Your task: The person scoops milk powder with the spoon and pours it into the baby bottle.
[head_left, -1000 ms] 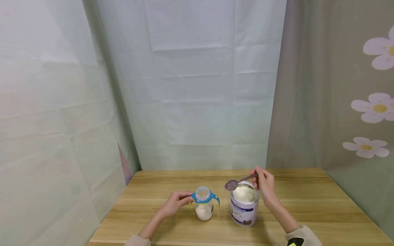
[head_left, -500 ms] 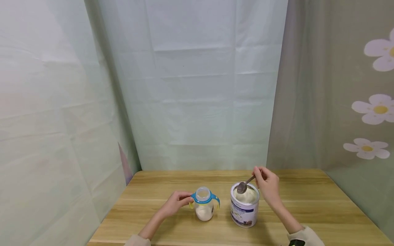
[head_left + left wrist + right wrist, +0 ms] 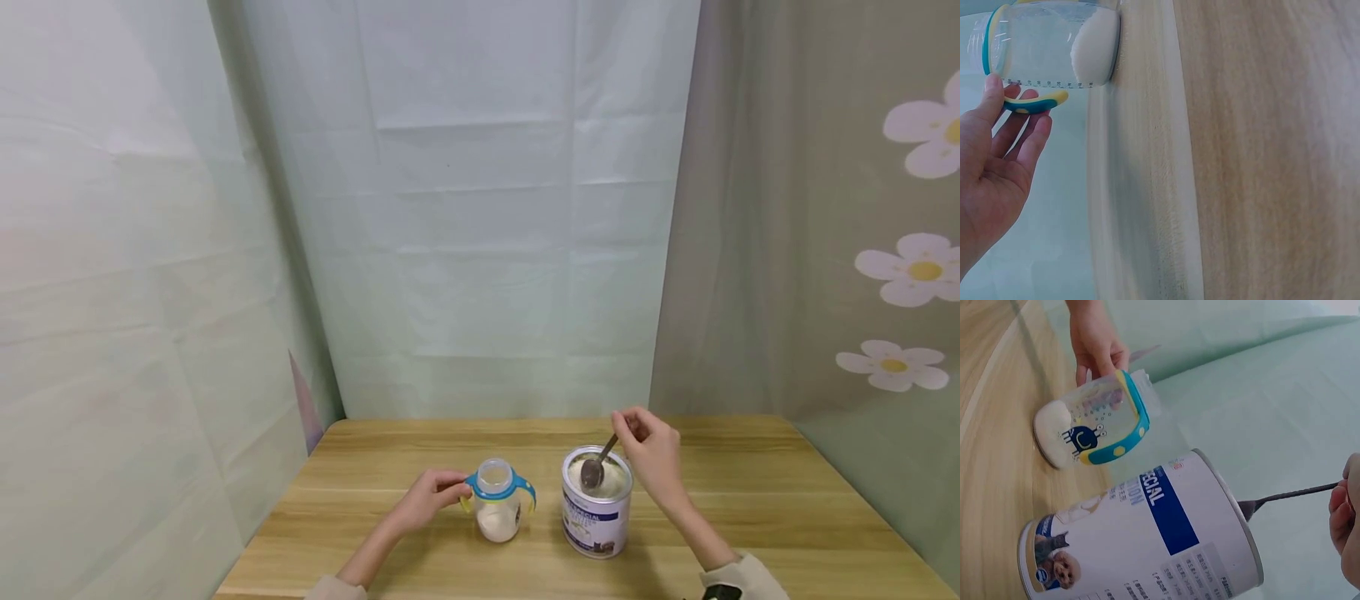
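Note:
A clear baby bottle (image 3: 498,518) with a blue and yellow two-handled collar stands upright on the table, pale powder heaped in its bottom. My left hand (image 3: 429,500) pinches the bottle's left handle (image 3: 1035,104) between thumb and fingers. To the right of it stands an open tin (image 3: 596,525) of pale powder with a white and blue label. Above the tin's right rim, my right hand (image 3: 651,450) grips the handle of a dark spoon (image 3: 592,473), whose bowl is inside the tin's mouth at the powder. In the right wrist view, the tin's wall hides part of the spoon's bowl.
The wooden table (image 3: 360,450) runs back to a pale hanging curtain (image 3: 487,250). More fabric hangs on the left, and a curtain with flowers (image 3: 892,365) closes the right side. The tin and bottle stand close together, a small gap between them.
My right hand has moved the spoon from above the tin's left rim rightward and down into its mouth, tilting it steeper. The left hand and the bottle stay in place.

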`<state>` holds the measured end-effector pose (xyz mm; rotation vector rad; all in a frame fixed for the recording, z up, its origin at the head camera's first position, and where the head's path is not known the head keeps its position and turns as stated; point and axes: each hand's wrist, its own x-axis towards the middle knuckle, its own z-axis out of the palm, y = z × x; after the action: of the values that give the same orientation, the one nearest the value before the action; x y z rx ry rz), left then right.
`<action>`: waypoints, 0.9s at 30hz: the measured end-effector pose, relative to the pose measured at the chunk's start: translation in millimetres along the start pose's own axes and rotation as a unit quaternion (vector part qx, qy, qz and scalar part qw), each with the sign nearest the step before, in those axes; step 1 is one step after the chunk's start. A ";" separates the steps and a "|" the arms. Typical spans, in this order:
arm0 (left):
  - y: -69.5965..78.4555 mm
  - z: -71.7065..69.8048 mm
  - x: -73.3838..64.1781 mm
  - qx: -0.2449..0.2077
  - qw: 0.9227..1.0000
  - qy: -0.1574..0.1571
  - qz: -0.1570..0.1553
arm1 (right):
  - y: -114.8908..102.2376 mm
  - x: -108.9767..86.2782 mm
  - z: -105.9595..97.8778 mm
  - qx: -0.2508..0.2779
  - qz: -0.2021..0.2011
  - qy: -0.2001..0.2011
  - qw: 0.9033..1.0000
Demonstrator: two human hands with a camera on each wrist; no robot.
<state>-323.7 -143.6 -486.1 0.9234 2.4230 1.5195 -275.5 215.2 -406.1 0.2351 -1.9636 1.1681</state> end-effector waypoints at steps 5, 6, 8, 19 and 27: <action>-0.7 -1.0 0.0 0.004 1.000 0.003 0.000 | 1.8 1.7 1.3 -0.040 -0.143 0.028 0.988; -0.8 -1.2 -0.1 0.004 1.000 0.003 0.000 | 2.3 1.9 1.4 -0.049 -0.169 0.029 0.984; -1.3 -1.5 -0.3 0.005 1.000 0.003 -0.001 | 3.9 1.8 1.6 -0.058 -0.208 0.024 0.976; -0.3 -1.8 -1.5 0.002 1.000 0.003 -0.003 | 6.8 -5.9 5.0 -0.108 -0.349 -0.014 0.931; 0.2 -2.0 -1.7 0.000 1.000 0.003 0.003 | 7.2 -20.5 2.3 -0.022 -0.130 -0.098 0.986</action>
<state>-323.1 -146.0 -485.3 0.9279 2.4270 1.5273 -267.3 212.5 -426.2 0.5853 -2.0526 0.9595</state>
